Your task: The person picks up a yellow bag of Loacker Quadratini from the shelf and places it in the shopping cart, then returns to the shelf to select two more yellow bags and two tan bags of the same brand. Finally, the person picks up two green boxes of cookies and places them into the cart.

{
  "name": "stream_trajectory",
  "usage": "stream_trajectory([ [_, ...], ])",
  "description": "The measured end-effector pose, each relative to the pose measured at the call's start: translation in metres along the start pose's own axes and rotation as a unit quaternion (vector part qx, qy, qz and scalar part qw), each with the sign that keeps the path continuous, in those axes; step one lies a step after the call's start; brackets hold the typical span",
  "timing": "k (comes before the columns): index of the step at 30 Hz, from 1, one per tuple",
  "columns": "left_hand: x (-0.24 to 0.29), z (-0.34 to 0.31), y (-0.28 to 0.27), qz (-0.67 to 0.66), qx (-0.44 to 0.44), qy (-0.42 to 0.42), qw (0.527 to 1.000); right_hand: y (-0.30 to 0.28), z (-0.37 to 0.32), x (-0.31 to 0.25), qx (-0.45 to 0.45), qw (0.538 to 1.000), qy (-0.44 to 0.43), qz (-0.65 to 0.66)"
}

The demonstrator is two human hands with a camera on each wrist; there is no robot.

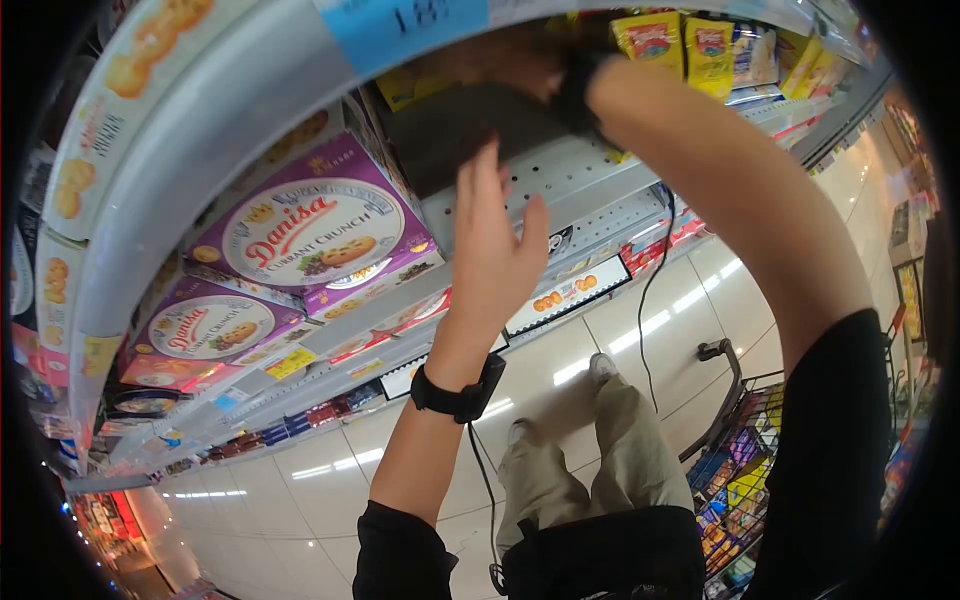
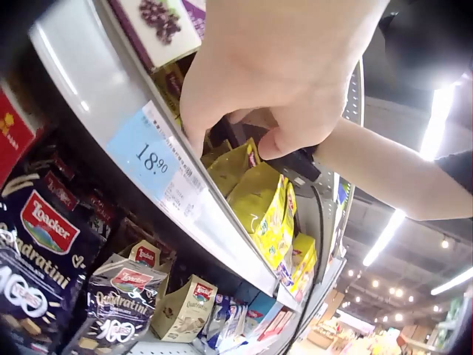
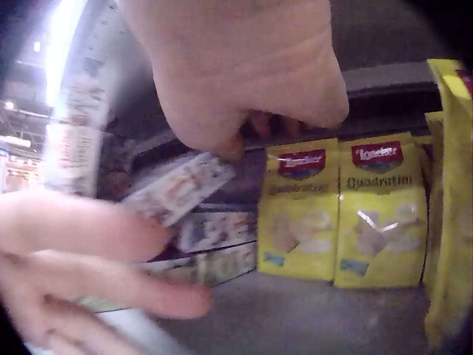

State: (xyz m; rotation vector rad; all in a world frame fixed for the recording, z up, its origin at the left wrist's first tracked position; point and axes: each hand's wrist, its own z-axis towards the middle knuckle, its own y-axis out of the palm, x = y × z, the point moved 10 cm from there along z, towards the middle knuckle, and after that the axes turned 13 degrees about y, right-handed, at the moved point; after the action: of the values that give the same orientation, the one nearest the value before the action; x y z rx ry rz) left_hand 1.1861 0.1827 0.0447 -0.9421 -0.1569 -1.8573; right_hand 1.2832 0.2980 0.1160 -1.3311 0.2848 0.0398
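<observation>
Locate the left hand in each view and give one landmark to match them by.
Head: left hand, near the centre, right of the purple box.
Left wrist: left hand, large, top centre.
Right wrist: left hand, lower left, mostly fingers.
Shared landmark: yellow bags, upper right in head, below the hand in left wrist, right of centre in right wrist.

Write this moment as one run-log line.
left hand: fingers extended, at shelf | right hand: within shelf, near yellow bags, grip unclear | purple boxes: shelved

Bright ceiling strip lights, streaky glare on floor tiles, dim blurred shelf interior, dark fisheye edges.
</observation>
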Motion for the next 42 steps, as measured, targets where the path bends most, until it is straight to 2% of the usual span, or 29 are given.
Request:
stream_trajectory([
  [1,0.009,-0.001,-0.002,-0.003,-0.005,0.008,1.0,0.001,-0.015,-0.008,0.009,1.0,-0.009,0.022],
  [2,0.026,-0.004,0.001,0.035,-0.052,0.033,0.997,-0.032,-0.067,-0.03,0.028,0.999,-0.018,0.031],
  [3,0.041,-0.008,0.006,0.073,-0.1,0.06,0.991,-0.04,-0.113,-0.033,0.286,0.947,-0.141,0.039],
  [4,0.048,-0.013,0.005,0.067,-0.106,0.071,0.99,-0.031,-0.134,-0.03,0.11,0.989,-0.06,0.082],
  [5,0.05,-0.02,0.011,0.059,-0.144,0.076,0.985,-0.032,-0.169,-0.026,0.037,0.989,-0.033,0.136],
  [6,0.055,-0.026,0.015,0.053,-0.182,0.081,0.979,-0.045,-0.21,-0.023,0.133,0.98,-0.076,0.125],
  [7,0.066,-0.026,0.013,0.05,-0.188,0.094,0.976,-0.05,-0.243,-0.013,0.099,0.986,-0.026,0.13],
  [9,0.076,-0.028,0.015,0.053,-0.222,0.04,0.973,-0.073,-0.308,0.01,0.077,0.986,0.053,0.134],
  [11,0.093,-0.023,0.024,0.036,-0.255,0.067,0.964,-0.098,-0.377,0.046,0.095,0.967,0.173,0.162],
  [12,0.101,-0.023,0.034,0.025,-0.281,0.077,0.956,-0.112,-0.414,0.058,0.108,0.961,0.205,0.153],
  [14,0.122,-0.019,0.06,0.013,-0.336,0.119,0.934,-0.139,-0.509,0.091,0.19,0.892,0.363,0.192],
  [15,0.132,-0.016,0.078,0.0,-0.37,0.111,0.922,-0.156,-0.555,0.095,0.246,0.855,0.406,0.21],
  [16,0.144,-0.015,0.099,-0.014,-0.407,0.105,0.907,-0.173,-0.602,0.093,0.283,0.8,0.48,0.222],
  [18,0.186,-0.008,0.143,-0.039,-0.448,0.13,0.884,-0.175,-0.712,0.1,0.391,0.647,0.562,0.337],
  [19,0.205,-0.007,0.168,-0.069,-0.463,0.139,0.873,-0.185,-0.76,0.094,0.449,0.609,0.565,0.33],
  [20,0.231,-0.008,0.194,-0.084,-0.496,0.146,0.851,-0.196,-0.802,0.08,0.508,0.529,0.586,0.344],
  [22,0.268,-0.012,0.248,-0.133,-0.528,0.16,0.824,-0.19,-0.888,0.071,0.622,0.402,0.565,0.365],
  [23,0.289,-0.019,0.275,-0.144,-0.543,0.174,0.809,-0.188,-0.916,0.067,0.636,0.382,0.57,0.353],
  [25,0.335,-0.038,0.332,-0.225,-0.564,0.172,0.776,-0.168,-0.973,0.061,0.683,0.274,0.582,0.346],
  [26,0.352,-0.053,0.36,-0.228,-0.577,0.18,0.764,-0.156,-0.995,0.065,0.691,0.257,0.584,0.341],
  [28,0.398,-0.087,0.411,-0.275,-0.584,0.244,0.724,-0.11,-1.035,0.087,0.655,0.196,0.628,0.372],
  [29,0.415,-0.105,0.438,-0.276,-0.593,0.246,0.715,-0.092,-1.053,0.1,0.658,0.182,0.629,0.37],
  [31,0.451,-0.15,0.484,-0.303,-0.63,0.246,0.672,-0.039,-1.083,0.133,0.564,0.159,0.724,0.365],
  [32,0.463,-0.175,0.508,-0.297,-0.655,0.233,0.655,-0.006,-1.1,0.152,0.547,0.146,0.743,0.357],
  [34,0.481,-0.225,0.546,-0.283,-0.685,0.237,0.628,0.078,-1.134,0.189,0.488,0.153,0.786,0.348],
  [36,0.486,-0.278,0.576,-0.271,-0.709,0.263,0.595,0.169,-1.154,0.228,0.412,0.247,0.837,0.263],
  [38,0.491,-0.321,0.587,-0.27,-0.734,0.275,0.559,0.196,-1.12,0.212,0.422,0.157,0.804,0.387],
  [40,0.492,-0.343,0.593,-0.274,-0.748,0.276,0.538,0.183,-1.102,0.184,0.432,-0.06,0.806,0.4],
  [42,0.485,-0.365,0.597,-0.237,-0.793,0.269,0.493,0.303,-1.114,0.195,0.495,-0.079,0.744,0.441],
])
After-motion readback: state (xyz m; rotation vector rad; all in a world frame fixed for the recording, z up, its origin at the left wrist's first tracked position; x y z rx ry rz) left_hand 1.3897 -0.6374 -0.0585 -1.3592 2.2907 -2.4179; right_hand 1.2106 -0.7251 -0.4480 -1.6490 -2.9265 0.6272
